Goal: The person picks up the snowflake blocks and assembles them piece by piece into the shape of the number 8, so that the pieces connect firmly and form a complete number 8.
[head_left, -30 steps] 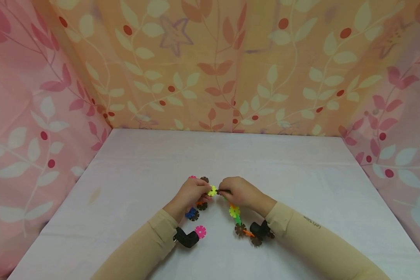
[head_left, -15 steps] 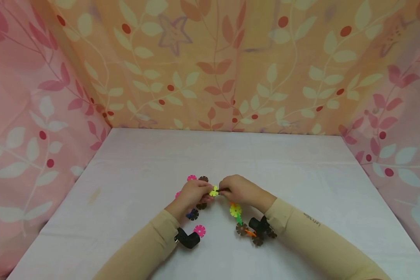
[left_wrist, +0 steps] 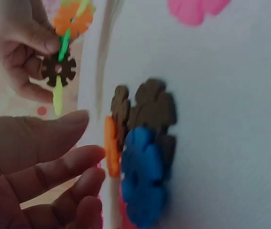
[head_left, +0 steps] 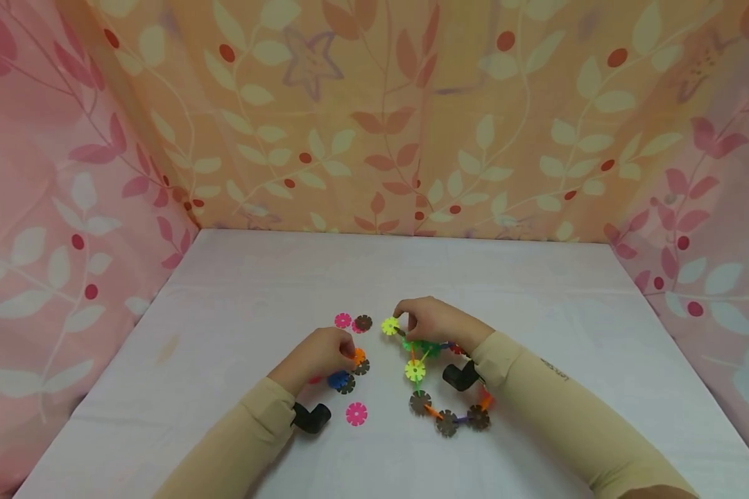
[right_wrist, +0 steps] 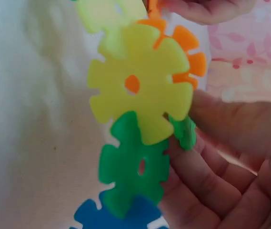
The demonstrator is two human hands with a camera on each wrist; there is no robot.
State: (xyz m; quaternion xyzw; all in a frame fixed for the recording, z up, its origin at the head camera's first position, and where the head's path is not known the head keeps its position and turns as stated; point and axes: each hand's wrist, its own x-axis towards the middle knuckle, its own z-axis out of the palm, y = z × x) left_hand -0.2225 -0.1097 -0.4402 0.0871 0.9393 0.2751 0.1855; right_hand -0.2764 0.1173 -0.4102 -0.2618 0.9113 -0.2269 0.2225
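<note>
My right hand [head_left: 437, 322] pinches a linked chain of plastic snowflake discs. A yellow snowflake disc [head_left: 390, 326] sits at the chain's far end, joined to a brown disc [left_wrist: 58, 69] by the fingertips. More linked discs curve down toward the wrist, including a yellow one [right_wrist: 140, 83] and a green one [right_wrist: 136, 164]. My left hand [head_left: 320, 357] is at the loose discs on the left, thumb and fingers apart with nothing between them. Its fingertips are at the edge of an orange snowflake disc [left_wrist: 111, 147]; whether they touch cannot be told. A blue disc [left_wrist: 144, 176] lies beside it.
Loose on the white tabletop [head_left: 287, 277] lie a pink disc [head_left: 356, 414] nearer the front and a brown disc [head_left: 363, 323] overlapping pink ones farther back. Black wrist cameras [head_left: 312, 418] hang under both sleeves. Patterned cloth walls [head_left: 374, 138] enclose the table.
My left hand has let go of the yellow disc and moved left and down to the loose discs. My right hand has lifted slightly away, keeping the chain, whose yellow end now shows free.
</note>
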